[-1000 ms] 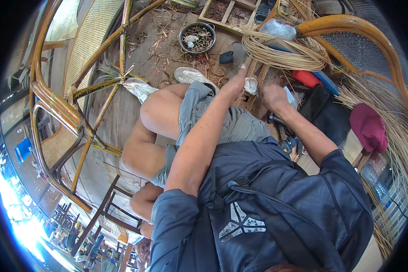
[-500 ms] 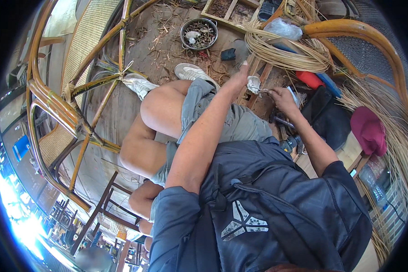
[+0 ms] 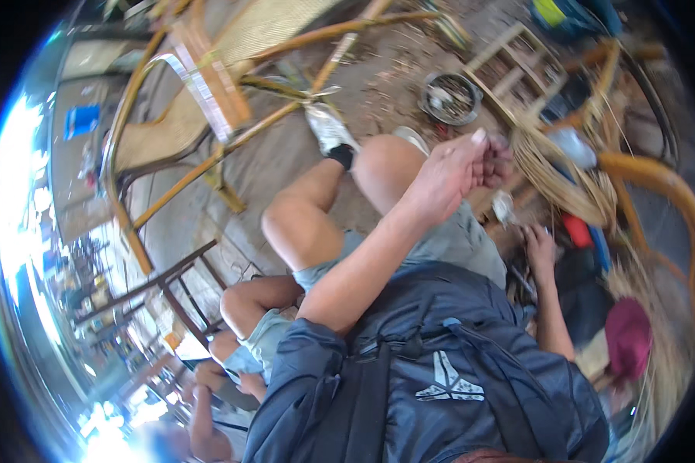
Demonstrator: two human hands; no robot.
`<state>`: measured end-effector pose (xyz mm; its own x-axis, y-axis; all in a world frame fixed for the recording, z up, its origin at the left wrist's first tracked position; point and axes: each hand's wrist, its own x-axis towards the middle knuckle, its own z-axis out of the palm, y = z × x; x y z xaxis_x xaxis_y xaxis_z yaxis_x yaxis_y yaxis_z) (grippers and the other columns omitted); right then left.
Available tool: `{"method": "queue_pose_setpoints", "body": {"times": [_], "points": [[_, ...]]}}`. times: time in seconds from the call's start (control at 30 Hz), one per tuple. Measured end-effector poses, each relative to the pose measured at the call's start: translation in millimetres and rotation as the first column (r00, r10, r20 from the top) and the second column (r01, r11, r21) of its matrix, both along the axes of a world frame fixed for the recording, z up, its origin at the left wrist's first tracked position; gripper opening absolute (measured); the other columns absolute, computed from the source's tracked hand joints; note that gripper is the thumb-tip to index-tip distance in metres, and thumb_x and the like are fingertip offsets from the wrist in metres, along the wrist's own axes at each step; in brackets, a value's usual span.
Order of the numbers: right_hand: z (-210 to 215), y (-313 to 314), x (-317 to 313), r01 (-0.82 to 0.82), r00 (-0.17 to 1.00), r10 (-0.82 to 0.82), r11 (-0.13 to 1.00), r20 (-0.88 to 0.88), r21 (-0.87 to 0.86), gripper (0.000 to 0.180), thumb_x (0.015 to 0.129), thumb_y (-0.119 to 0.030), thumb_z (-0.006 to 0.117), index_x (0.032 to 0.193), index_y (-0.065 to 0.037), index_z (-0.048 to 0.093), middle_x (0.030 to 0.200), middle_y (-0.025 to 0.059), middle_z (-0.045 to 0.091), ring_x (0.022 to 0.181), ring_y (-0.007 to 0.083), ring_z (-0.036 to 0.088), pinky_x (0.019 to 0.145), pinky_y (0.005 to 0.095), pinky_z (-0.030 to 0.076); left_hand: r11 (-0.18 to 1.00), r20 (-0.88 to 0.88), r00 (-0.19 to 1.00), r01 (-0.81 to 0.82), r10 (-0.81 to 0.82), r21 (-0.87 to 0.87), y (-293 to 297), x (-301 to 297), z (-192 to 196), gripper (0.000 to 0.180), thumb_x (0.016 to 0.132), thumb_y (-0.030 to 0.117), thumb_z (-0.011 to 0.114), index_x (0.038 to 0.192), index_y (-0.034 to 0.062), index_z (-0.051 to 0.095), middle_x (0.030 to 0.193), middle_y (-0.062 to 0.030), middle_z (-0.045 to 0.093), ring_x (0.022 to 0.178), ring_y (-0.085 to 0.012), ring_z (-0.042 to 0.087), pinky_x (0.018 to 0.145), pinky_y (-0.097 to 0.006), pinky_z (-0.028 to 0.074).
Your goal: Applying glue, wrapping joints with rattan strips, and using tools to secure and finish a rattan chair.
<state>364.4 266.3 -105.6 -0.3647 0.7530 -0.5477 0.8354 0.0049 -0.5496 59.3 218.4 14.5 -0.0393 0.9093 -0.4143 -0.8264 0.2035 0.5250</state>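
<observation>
My left hand (image 3: 457, 171) is raised in front of my bent knees, palm turned sideways. Its fingers are loosely curled and apart, blurred at the tips, and nothing shows in them. Farther right, my right hand (image 3: 541, 251) is low beside my thigh, near a small whitish container or lump (image 3: 503, 207). Blur hides whether its fingers hold anything. A coil of pale cane strips (image 3: 552, 171) lies just beyond both hands.
A metal pot of scraps (image 3: 450, 99) and a wooden frame (image 3: 515, 71) are on the floor ahead. Bamboo chair frames (image 3: 274, 108) stand left. A maroon cap (image 3: 628, 338), a red object (image 3: 577, 230) and loose strands are at right. Another person (image 3: 201, 413) sits at lower left.
The view has swung left, blurring the picture. My left hand has come away from the white lump and risen over my knees. My right hand has drawn slightly back from the lump.
</observation>
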Motion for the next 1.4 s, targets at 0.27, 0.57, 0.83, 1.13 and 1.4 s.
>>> {"method": "queue_pose_setpoints", "body": {"times": [0.27,0.57,0.83,1.13,1.4], "points": [[32.0,6.7,-24.8,0.304,0.834,-0.367,0.929,-0.413,-0.212,0.024,0.089,-0.012,0.049,0.11,-0.001,0.054,0.073,0.0015,0.055,0.056,0.0061,0.048,0.049,0.0185,0.036,0.694,-0.233,0.676,-0.72,0.699,-0.008,-114.8,-107.1,2.8,0.033,0.088,0.034,0.052,0.107,0.0071,0.049,0.104,-0.0077,0.056,0.09,-0.0224,0.056,0.073,-0.033,0.045],[148.0,67.5,-227.0,0.021,0.744,-0.003,1.0,-0.668,0.019,0.024,0.089,-0.011,0.049,0.11,-0.002,0.042,0.069,0.0032,0.05,0.052,0.0061,0.041,0.047,0.0177,0.034,0.317,-0.303,0.275,-0.943,0.912,0.099,-88.1,-145.8,6.0,0.033,0.089,0.03,0.054,0.109,0.0053,0.047,0.102,-0.0065,0.056,0.086,-0.0178,0.057,0.066,-0.028,0.045],[179.0,65.1,-377.1,-0.168,0.477,0.16,0.982,-0.864,0.089,0.016,0.088,-0.007,0.052,0.101,-0.004,0.044,0.07,0.0045,0.05,0.051,0.0061,0.04,0.043,0.0167,0.032,0.308,-0.239,0.255,-0.925,0.937,0.221,-89.6,-151.8,-4.2,0.028,0.085,0.018,0.06,0.107,0.0022,0.05,0.103,-0.0086,0.058,0.084,-0.0175,0.06,0.067,-0.028,0.046],[211.6,54.4,-451.8,-0.423,0.079,0.232,0.888,-0.969,0.179,0.035,0.085,-0.012,0.058,0.117,0.0,0.049,0.091,0.0083,0.058,0.071,0.0118,0.052,0.061,0.0214,0.04,0.452,0.055,0.456,-0.889,0.888,0.077,-76.9,-154.7,18.4,0.028,0.091,0.026,0.048,0.103,0.0004,0.049,0.097,-0.0074,0.058,0.079,-0.0157,0.06,0.065,-0.026,0.047],[243.5,54.2,-492.5,-0.448,0.021,0.402,0.822,-0.915,0.351,0.04,0.082,-0.016,0.063,0.115,0.003,0.05,0.092,0.0099,0.058,0.078,0.0168,0.058,0.062,0.0238,0.043,0.582,-0.024,0.582,-0.812,0.813,0.033,-78.4,-149.2,27.0,0.036,0.092,0.03,0.04,0.106,-0.0024,0.048,0.099,-0.0111,0.059,0.079,-0.0156,0.06,0.062,-0.024,0.046]]}}
